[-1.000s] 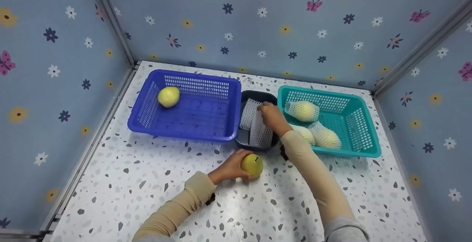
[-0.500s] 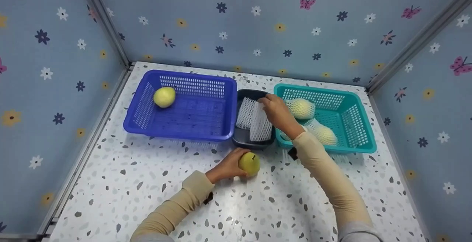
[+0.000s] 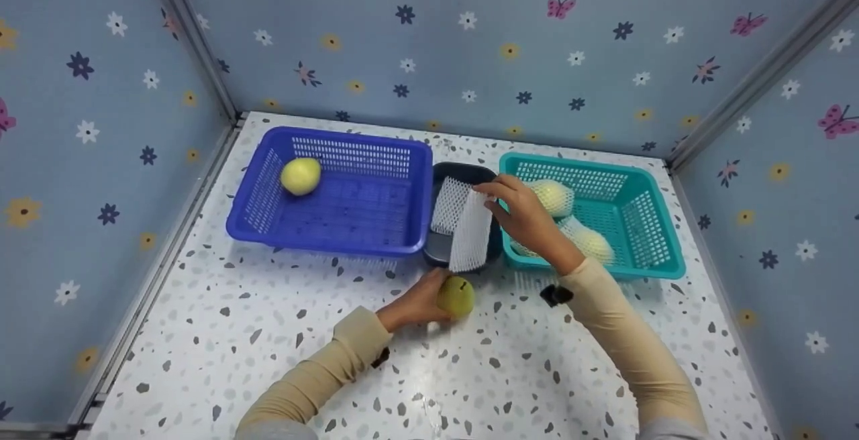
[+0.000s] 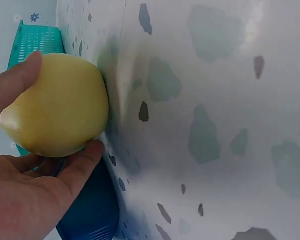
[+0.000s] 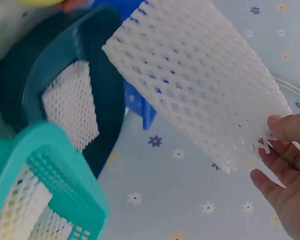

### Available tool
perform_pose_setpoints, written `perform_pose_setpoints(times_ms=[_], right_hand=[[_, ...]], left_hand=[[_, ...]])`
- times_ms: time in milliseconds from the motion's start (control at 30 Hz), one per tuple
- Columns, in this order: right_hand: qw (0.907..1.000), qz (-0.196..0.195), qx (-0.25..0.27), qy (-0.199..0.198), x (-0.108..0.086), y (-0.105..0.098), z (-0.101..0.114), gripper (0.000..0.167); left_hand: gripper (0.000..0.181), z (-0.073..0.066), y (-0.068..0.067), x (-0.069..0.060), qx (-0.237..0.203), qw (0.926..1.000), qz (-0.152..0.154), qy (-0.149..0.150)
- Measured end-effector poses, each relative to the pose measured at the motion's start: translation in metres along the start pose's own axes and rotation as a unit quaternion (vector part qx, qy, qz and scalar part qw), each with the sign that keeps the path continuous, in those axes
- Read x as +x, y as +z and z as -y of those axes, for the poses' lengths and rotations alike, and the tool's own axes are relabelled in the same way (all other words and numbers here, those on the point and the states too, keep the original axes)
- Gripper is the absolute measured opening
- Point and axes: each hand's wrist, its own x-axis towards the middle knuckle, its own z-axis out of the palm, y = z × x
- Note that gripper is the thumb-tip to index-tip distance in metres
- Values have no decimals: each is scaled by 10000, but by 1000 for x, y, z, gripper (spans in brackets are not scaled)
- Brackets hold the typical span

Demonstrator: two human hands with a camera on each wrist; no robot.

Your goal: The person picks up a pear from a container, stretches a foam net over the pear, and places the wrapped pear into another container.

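Observation:
A yellow-green pear [image 3: 456, 297] rests on the speckled table, with the left hand [image 3: 417, 302] curled round its left side; in the left wrist view thumb and fingers hold the pear [image 4: 60, 105]. The right hand [image 3: 529, 217] pinches one end of a white foam net sleeve [image 3: 472, 232], which hangs over the dark tray [image 3: 439, 249]. In the right wrist view that sleeve [image 5: 195, 75] is flat, its corner between the thumb and fingers of the right hand [image 5: 290, 175]. Another net sleeve [image 3: 450, 206] lies in the tray.
Left of the tray, a blue basket [image 3: 349, 247] contains one pear [image 3: 300, 176]. To its right, a teal basket [image 3: 661, 225] contains several net-wrapped pears [image 3: 594, 245], partly behind the right hand. Patterned walls [image 3: 443, 44] enclose the table [image 3: 268, 333] at the back and sides.
The right hand has moved up and slightly right with the net sleeve, lifting it from the tray so its lower end overhangs the near rim. The left hand still holds the pear.

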Motion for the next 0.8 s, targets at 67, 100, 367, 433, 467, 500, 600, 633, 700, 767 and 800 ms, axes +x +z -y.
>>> perform_pose_setpoints(times_ms=[67, 100, 367, 433, 467, 500, 600, 633, 700, 767, 800], right_hand=[[9996, -48, 247, -89, -2, -2, 4, 30], [9992, -85, 351, -163, -3, -3, 7, 30], [9914, -436, 732, -990, -12, -6, 22, 36], [9887, -478, 820, -1162, -15, -6, 26, 37], [9875, -479, 847, -1243, -16, -6, 28, 37], [9864, -474, 860, -1316, -17, -6, 30, 37], [9835, -442, 881, -1519, -19, -3, 36, 34], [9822, -432, 877, -1606, -20, -2, 37, 32], [9797, -411, 856, -1766, -21, 1, 38, 26], [9769, -417, 827, -1924, -23, 3, 38, 19], [9759, -425, 812, -1978, -24, 5, 38, 16]], left_hand=[[79, -3, -3, -1, -44, 10000, 37, 26], [81, -4, -5, -1, -55, 10000, 60, 58], [60, -20, -32, -6, -54, 9999, -104, 99], [44, -27, -37, -5, -545, 9983, -212, 40], [38, -32, -39, -4, -914, 9955, -228, -19], [35, -36, -40, -2, -1365, 9903, -198, -155], [36, -48, -43, 0, -2770, 9586, 48, -654], [38, -51, -43, 0, -3115, 9470, 141, -770], [42, -55, -42, 1, -3608, 9275, 283, -934], [46, -56, -40, 2, -3889, 9149, 307, -1035], [49, -57, -40, 2, -3963, 9114, 264, -1071]])
